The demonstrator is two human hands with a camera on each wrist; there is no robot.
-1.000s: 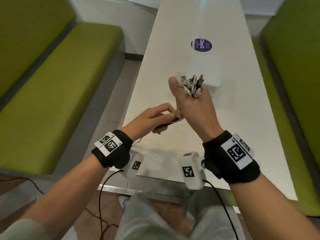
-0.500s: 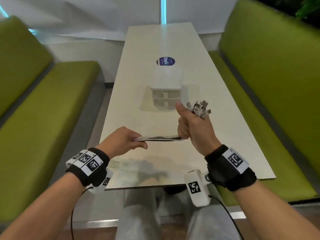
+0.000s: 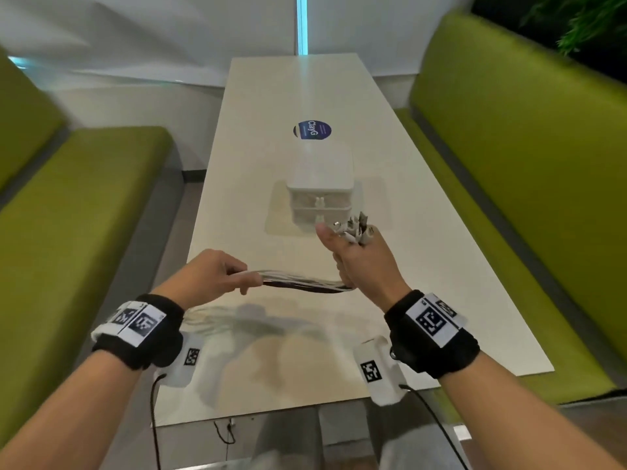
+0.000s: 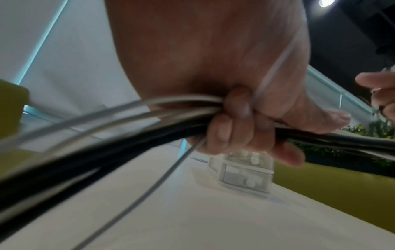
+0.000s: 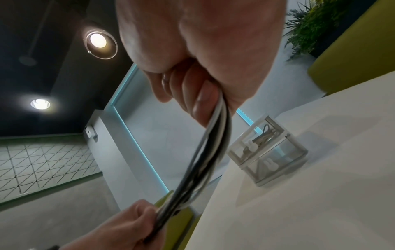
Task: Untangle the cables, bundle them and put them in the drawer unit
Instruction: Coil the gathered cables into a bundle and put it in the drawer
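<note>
Gripping cables (image 3: 298, 283) | left hand (image 3: 210, 276), right hand (image 3: 363, 262) fisted | span horizontal, plugs up

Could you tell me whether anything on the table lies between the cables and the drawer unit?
Nothing visible does: the table is bare between the cables and the drawer unit. Both drawers look closed, though, and the left hand and right hand both grip the cables.
</note>
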